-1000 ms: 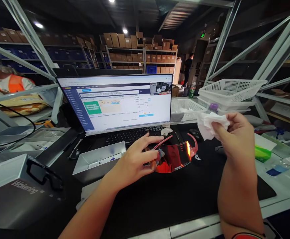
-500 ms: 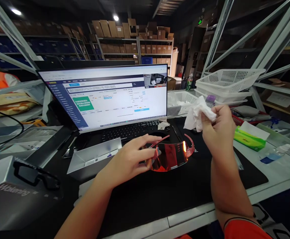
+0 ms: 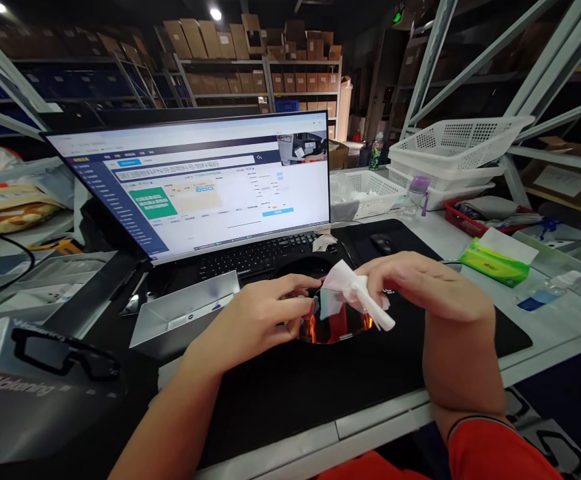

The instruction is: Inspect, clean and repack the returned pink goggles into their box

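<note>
Lower than earlier, the soft tissue (image 3: 341,281) pinched by the right hand (image 3: 425,283) overlaps the glasses (image 3: 334,328), at three o'clock from the silver box (image 3: 170,337); the left hand (image 3: 258,313) grasps their nine o'clock end. Likely light, stiff, scratchable, they suit edge holds

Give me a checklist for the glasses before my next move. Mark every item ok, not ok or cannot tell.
1. Left hand holding the glasses: ok, at the left end.
2. Right hand holding the white tissue: ok.
3. Tissue spread flat: not ok, it is bunched up.
4. Tissue touching the glasses: cannot tell; it overlaps them in this view.
5. Glasses free of smudges: cannot tell, with reflections and the tissue in the way.
6. Bottle of blue liquid apart from both hands: ok, off to the right.
</note>
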A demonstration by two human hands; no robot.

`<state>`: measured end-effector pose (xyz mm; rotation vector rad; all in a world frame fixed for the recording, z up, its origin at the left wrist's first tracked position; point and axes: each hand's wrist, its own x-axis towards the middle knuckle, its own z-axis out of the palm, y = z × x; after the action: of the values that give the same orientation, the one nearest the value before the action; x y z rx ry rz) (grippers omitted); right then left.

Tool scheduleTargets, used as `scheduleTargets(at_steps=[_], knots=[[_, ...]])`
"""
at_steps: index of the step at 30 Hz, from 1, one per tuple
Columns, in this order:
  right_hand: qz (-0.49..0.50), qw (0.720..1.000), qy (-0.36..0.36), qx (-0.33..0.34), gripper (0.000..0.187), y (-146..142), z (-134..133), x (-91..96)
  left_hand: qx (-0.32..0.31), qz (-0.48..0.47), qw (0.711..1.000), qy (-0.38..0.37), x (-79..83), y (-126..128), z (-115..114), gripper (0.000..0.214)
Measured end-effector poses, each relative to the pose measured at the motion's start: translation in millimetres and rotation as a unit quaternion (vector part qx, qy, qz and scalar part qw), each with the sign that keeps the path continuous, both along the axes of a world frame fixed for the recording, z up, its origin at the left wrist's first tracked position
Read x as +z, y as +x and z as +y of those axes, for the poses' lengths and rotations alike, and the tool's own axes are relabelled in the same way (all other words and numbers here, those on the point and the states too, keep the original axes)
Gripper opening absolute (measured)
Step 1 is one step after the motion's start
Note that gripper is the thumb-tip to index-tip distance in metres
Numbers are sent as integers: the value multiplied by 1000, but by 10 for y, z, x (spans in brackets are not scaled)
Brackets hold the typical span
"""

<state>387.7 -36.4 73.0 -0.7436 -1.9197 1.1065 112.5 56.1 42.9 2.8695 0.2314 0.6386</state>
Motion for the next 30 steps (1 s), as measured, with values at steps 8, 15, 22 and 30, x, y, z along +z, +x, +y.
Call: scheduleTargets(at_steps=[8,15,22,30], knots=[[-80,989,-117,-36,27,-109,57,-30,4,28,998,58,-12,63,-64,22],[-52,994,-91,-39,42,-130,116,-94,15,31,997,70,7,25,-76,19],[-112,993,22,6,42,-109,354,-207,29,38,989,136,0,-45,-14,24],[-42,998,-39,18,59,-16,331,-194,5,-8,993,121,83,-157,-47,17]])
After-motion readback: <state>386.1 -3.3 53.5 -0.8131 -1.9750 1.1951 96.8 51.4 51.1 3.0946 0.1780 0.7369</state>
